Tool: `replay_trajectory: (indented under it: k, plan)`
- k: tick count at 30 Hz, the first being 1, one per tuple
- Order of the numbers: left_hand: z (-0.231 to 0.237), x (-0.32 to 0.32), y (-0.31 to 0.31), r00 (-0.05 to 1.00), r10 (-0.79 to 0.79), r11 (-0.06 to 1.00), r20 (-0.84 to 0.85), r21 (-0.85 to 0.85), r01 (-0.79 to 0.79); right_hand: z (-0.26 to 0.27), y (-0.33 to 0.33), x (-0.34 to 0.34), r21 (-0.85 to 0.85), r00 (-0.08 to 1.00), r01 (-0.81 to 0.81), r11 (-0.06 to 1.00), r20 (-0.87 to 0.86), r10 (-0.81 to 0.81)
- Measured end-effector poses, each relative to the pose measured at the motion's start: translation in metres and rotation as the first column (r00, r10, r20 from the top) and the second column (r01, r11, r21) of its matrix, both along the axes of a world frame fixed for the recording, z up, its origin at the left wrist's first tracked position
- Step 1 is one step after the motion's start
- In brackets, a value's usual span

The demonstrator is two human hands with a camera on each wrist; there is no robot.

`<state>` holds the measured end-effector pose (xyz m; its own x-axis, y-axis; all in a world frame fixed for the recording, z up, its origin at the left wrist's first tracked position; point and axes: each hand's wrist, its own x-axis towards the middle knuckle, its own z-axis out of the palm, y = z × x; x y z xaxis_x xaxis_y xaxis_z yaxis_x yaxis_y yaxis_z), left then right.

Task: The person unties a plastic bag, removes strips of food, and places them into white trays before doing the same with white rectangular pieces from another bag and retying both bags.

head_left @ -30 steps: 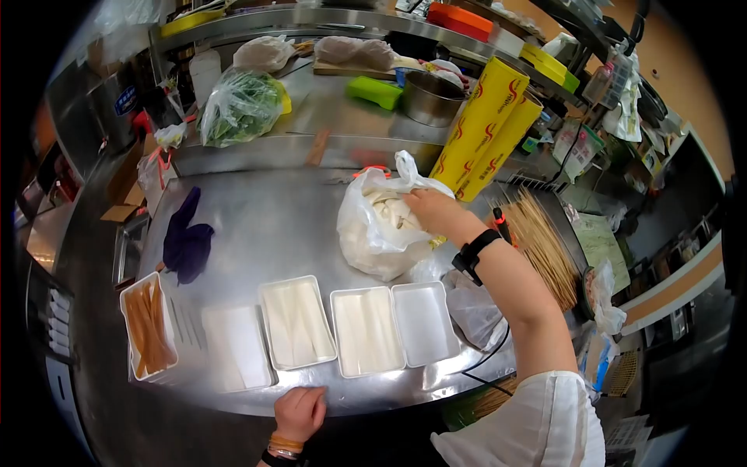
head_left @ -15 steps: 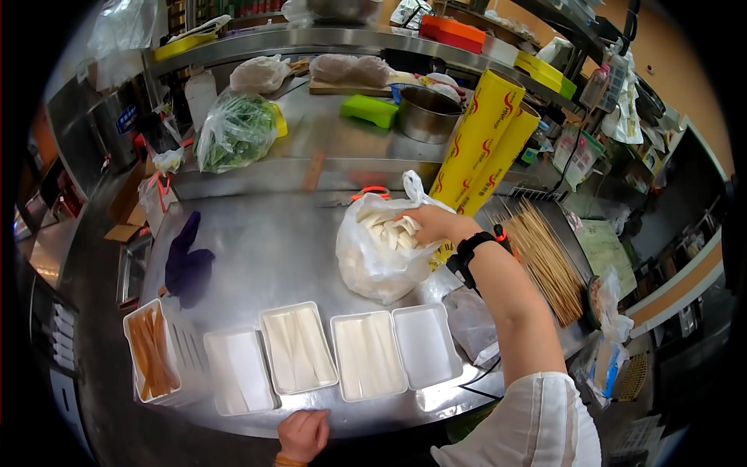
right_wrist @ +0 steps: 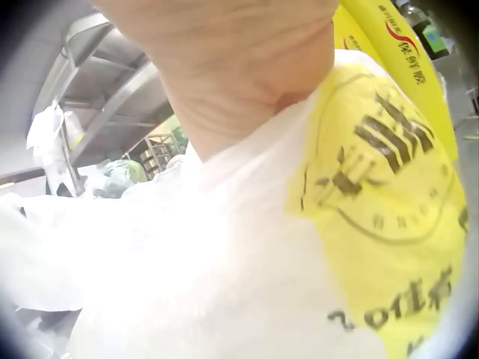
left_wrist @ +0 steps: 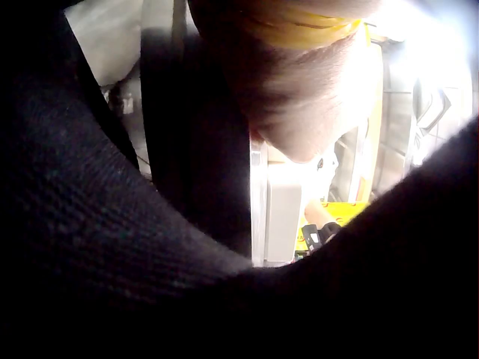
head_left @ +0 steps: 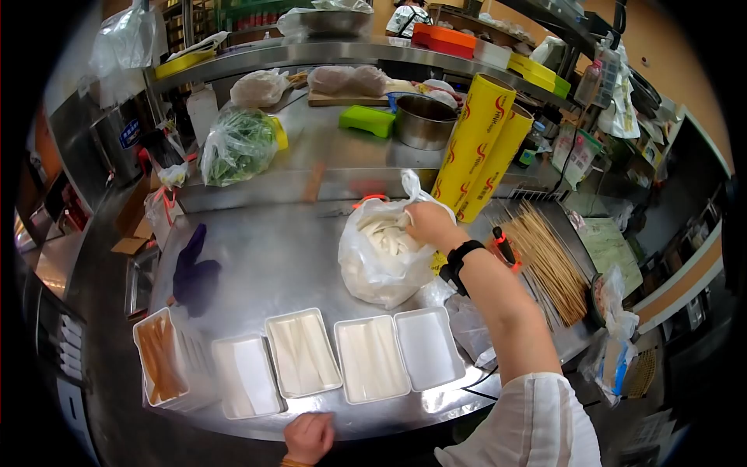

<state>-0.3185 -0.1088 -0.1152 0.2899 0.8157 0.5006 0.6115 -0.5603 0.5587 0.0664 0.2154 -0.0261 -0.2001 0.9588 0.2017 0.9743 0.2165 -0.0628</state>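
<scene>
In the head view my right hand (head_left: 430,224) reaches into the mouth of a white plastic bag (head_left: 379,276). Its bent fingers hold some of the pale, flat strips (head_left: 385,236) that fill the bag; the fingertips are partly hidden among them. The right wrist view shows only my wrist (right_wrist: 247,82) above the bag's white and yellow printed side (right_wrist: 382,179). At the table's front edge my left hand (head_left: 309,437) rests loosely curled, holding nothing. Nearest to it are white trays, one with long pale strips (head_left: 303,352) and one with a white sheet or lining (head_left: 247,377).
More trays stand to the right, one with pale strips (head_left: 373,359) and one plain white (head_left: 428,348). A white container (head_left: 198,377) holds brown strips. Wooden skewers (head_left: 548,261), yellow film rolls (head_left: 476,148) and a purple cloth (head_left: 194,268) lie around the steel table (head_left: 264,249).
My right hand stays at the bag; its fingers shift among the strips, which lie differently. The left hand stays at the front edge. The head view has tilted up slightly.
</scene>
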Motion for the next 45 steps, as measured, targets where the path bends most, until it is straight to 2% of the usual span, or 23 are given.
replay_trajectory:
  k: [3, 7, 10, 13, 16, 18, 19, 21, 23, 25, 27, 29, 31, 32, 35, 36, 39, 40, 41, 42, 43, 44, 45]
  plan:
    - [-0.001, 0.001, 0.000, 1.000, 0.011, 1.000, 0.014, 0.017, -0.011, 0.010, -0.015, -0.008, 0.139, 0.939, 0.142, 0.980, -0.332, -0.089]
    - [-0.005, -0.002, 0.002, 1.000, -0.007, 0.999, 0.021, 0.053, 0.006, 0.032, -0.039, -0.010, 0.243, 0.755, 0.027, 0.970, -0.641, 0.140]
    - [-0.011, -0.005, 0.000, 1.000, -0.007, 1.000, -0.012, 0.029, 0.007, 0.053, -0.051, -0.013, 0.262, 0.264, 0.064, 0.963, -0.935, 0.237]
    - [-0.013, -0.005, -0.001, 1.000, -0.019, 0.999, 0.017, 0.037, 0.018, 0.060, -0.055, -0.009, 0.173, 0.033, 0.187, 0.967, -0.985, 0.170]
    - [-0.010, -0.003, -0.001, 0.999, -0.010, 0.999, 0.046, 0.054, 0.007, 0.085, -0.081, -0.013, 0.086, -0.244, 0.110, 0.990, -0.963, 0.110]
    - [-0.002, -0.002, -0.002, 0.998, -0.013, 1.000, 0.065, 0.009, 0.012, 0.095, -0.106, -0.020, 0.042, -0.243, -0.049, 0.998, -0.970, 0.029]
    - [0.004, -0.005, -0.005, 1.000, -0.021, 0.994, 0.014, -0.103, 0.022, 0.099, -0.120, -0.025, 0.014, -0.242, -0.128, 0.992, -0.970, -0.017]
    - [0.013, -0.010, -0.008, 0.992, 0.045, 0.907, 0.119, -0.421, 0.010, 0.112, -0.156, -0.050, -0.081, -0.141, -0.283, 0.956, -0.982, -0.126]
    - [0.000, -0.015, -0.004, 0.827, 0.186, 0.884, 0.531, -0.457, 0.094, 0.121, -0.191, -0.079, -0.188, -0.024, -0.419, 0.888, -0.976, -0.218]
    - [0.043, -0.014, 0.007, 0.791, 0.063, 0.919, 0.609, -0.344, 0.192, 0.107, -0.212, -0.103, -0.310, 0.121, -0.548, 0.777, -0.948, -0.293]
    - [0.085, -0.002, 0.013, 0.669, 0.006, 0.849, 0.743, -0.357, 0.390, 0.093, -0.226, -0.133, -0.405, 0.244, -0.625, 0.667, -0.913, -0.326]
    - [0.088, 0.013, 0.019, 0.510, 0.017, 0.764, 0.860, -0.340, 0.549, 0.077, -0.237, -0.163, -0.410, 0.247, -0.695, 0.591, -0.908, -0.340]
    - [0.086, 0.021, 0.019, 0.633, 0.052, 0.696, 0.772, -0.483, 0.532, 0.060, -0.237, -0.186, -0.392, 0.250, -0.725, 0.566, -0.916, -0.314]
    - [0.082, 0.022, 0.019, 0.685, 0.058, 0.654, 0.726, -0.546, 0.523, 0.047, -0.235, -0.195, -0.383, 0.269, -0.709, 0.593, -0.923, -0.275]
    - [0.037, 0.013, 0.025, 0.522, 0.242, 0.625, 0.818, -0.543, 0.561, 0.034, -0.234, -0.209, -0.434, 0.219, -0.716, 0.547, -0.884, -0.414]
    - [0.034, 0.013, 0.025, 0.548, 0.290, 0.657, 0.785, -0.579, 0.482, 0.036, -0.237, -0.212, -0.449, 0.211, -0.701, 0.554, -0.873, -0.440]
    - [0.028, 0.006, 0.019, 0.516, 0.382, 0.672, 0.766, -0.614, 0.413, -0.002, -0.259, -0.212, -0.166, 0.179, -0.441, 0.882, -0.979, -0.094]
    - [0.031, 0.006, 0.016, 0.437, 0.425, 0.689, 0.793, -0.597, 0.411, -0.005, -0.272, -0.206, 0.000, 0.291, -0.301, 0.954, -0.952, 0.092]
    - [0.030, 0.004, 0.015, 0.375, 0.461, 0.689, 0.804, -0.591, 0.420, -0.006, -0.290, -0.195, -0.093, 0.297, -0.309, 0.947, -0.955, 0.003]
    - [0.028, 0.001, 0.013, 0.308, 0.496, 0.691, 0.812, -0.584, 0.426, -0.006, -0.309, -0.184, -0.185, 0.306, -0.319, 0.929, -0.948, -0.084]
    - [0.026, -0.002, 0.012, 0.239, 0.527, 0.695, 0.815, -0.576, 0.431, -0.007, -0.328, -0.178, -0.393, 0.375, -0.430, 0.813, -0.897, -0.236]
    - [0.027, -0.002, 0.010, 0.191, 0.554, 0.680, 0.810, -0.573, 0.458, -0.009, -0.346, -0.175, -0.575, 0.458, -0.508, 0.642, -0.811, -0.364]
    - [0.027, -0.003, 0.008, 0.157, 0.563, 0.672, 0.811, -0.560, 0.484, -0.012, -0.359, -0.179, -0.607, 0.487, -0.583, 0.540, -0.793, -0.365]
